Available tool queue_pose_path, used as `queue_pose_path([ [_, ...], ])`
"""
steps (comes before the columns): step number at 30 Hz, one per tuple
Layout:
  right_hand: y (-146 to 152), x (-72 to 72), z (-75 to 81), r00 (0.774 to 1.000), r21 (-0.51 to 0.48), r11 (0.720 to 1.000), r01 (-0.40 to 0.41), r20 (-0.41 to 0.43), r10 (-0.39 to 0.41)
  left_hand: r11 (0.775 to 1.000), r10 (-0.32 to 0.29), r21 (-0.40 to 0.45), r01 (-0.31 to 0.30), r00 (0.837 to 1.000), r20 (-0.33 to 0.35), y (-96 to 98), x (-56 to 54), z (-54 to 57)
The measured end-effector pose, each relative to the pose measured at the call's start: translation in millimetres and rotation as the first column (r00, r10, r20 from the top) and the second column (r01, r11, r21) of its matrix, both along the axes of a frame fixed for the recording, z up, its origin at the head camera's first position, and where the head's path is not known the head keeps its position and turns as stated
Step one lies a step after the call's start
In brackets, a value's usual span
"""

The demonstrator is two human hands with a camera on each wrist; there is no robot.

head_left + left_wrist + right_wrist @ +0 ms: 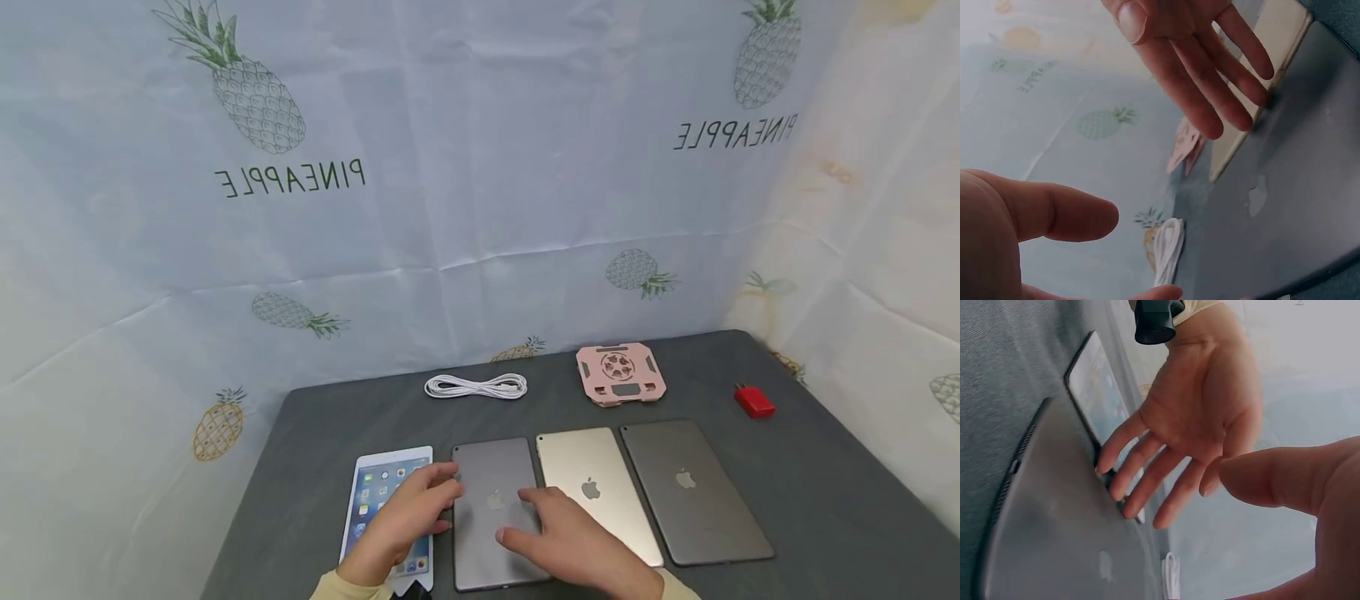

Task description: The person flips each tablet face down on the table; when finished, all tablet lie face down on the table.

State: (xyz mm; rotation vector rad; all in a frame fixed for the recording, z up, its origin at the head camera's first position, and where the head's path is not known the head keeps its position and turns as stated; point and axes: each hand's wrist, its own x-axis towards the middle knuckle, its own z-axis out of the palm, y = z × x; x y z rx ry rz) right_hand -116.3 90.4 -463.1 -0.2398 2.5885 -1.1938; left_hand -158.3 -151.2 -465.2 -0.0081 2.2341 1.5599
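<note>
A dark grey tablet [491, 475] lies face down between my hands, its logo showing. My left hand [408, 512] is over the right part of a white tablet with a lit screen [367, 500], fingers reaching to the grey tablet's left edge. My right hand [573, 542] is at the opposite side, thumb above the grey tablet and fingers by a gold tablet [581, 458]. In the right wrist view the left fingers [1147, 481] are spread and loosely extended. The right fingers [1204, 87] also look straight in the left wrist view. Whether either hand touches the tablet I cannot tell.
Another grey tablet [697, 508] lies face down at the right. Behind the row are a coiled white cable [476, 387], a pink stand with a fan-like centre [621, 373] and a red plug adapter [753, 402]. Pineapple-printed cloth [480, 208] hangs behind the dark table [322, 425].
</note>
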Motion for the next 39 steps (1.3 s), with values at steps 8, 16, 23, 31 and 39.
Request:
queue_pose_path([
  [8, -31.2, -15.9, 9.6, 0.996, -0.108, 0.991, -0.082, -0.033, 0.079, 0.985, 0.111, -0.119, -0.124, 0.988, -0.112, -34.4, 10.2, 10.7],
  [16, -84.9, -31.7, 10.6, 0.99, -0.144, 0.979, -0.143, -0.021, 0.141, 0.908, 0.161, -0.368, -0.198, 0.978, -0.128, -81.0, 11.0, 4.4],
  [23, -102.9, -30.7, 3.4, 0.989, -0.133, 0.98, -0.145, 0.005, 0.147, 0.894, 0.17, -0.403, -0.197, 0.98, -0.102, -95.9, 12.6, -7.9],
  [31, -111.5, -28.6, -6.2, 0.983, -0.168, 0.97, -0.178, 0.023, 0.185, 0.909, 0.18, -0.372, -0.186, 0.982, -0.053, -103.2, 14.9, -10.4],
  [39, -119.1, -27.8, -4.5, 0.983, -0.182, 0.969, -0.169, 0.036, 0.178, 0.938, 0.223, -0.27, -0.216, 0.975, -0.005, -115.0, 17.3, -9.0],
])
